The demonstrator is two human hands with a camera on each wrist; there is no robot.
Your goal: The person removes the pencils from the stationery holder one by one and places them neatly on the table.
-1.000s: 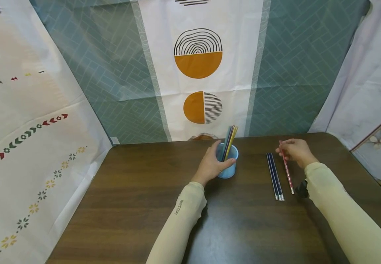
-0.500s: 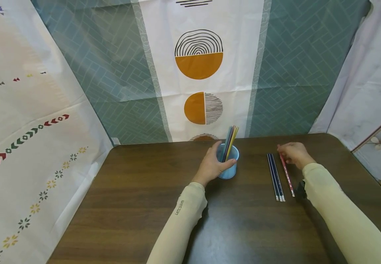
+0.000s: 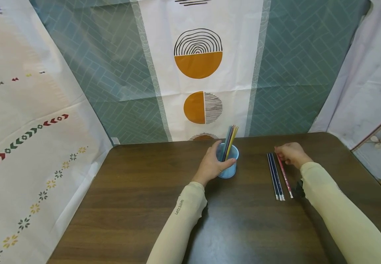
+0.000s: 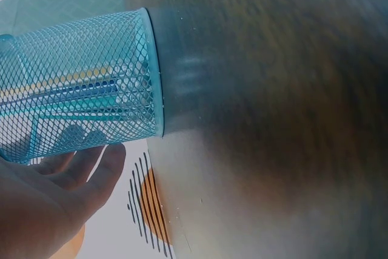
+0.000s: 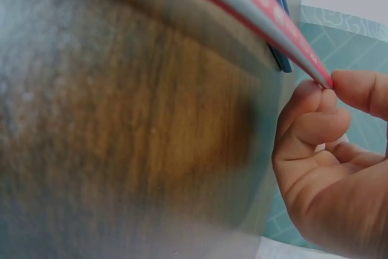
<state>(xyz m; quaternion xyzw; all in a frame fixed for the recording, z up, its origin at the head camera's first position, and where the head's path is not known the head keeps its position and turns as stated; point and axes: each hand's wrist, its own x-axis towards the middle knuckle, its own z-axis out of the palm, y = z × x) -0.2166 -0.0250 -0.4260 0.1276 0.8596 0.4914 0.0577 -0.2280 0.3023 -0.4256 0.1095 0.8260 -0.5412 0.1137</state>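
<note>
A light blue mesh pencil cup (image 3: 228, 172) stands upright near the table's back edge, several colored pencils (image 3: 232, 136) leaning in it. My left hand (image 3: 208, 167) holds its left side, thumb in front and fingers behind; the left wrist view shows the fingers against the mesh (image 4: 91, 83). Over to the right, my right hand (image 3: 293, 154) pinches a red pencil (image 3: 284, 176) by its far end between thumb and fingertips, also plain in the right wrist view (image 5: 267, 16). Just left of that pencil, several dark blue pencils (image 3: 276, 178) lie side by side, white ends toward me.
The brown wooden table (image 3: 137, 205) reaches to a patterned green and white cloth (image 3: 276, 73) hanging behind it. White cloths (image 3: 28, 146) hang at both sides. A small black device (image 3: 298, 190) sits under the right wrist.
My right hand has shifted left and slightly down with the red pencil, bringing it closer to the dark blue pencils. The left hand and cup have stayed in place.
</note>
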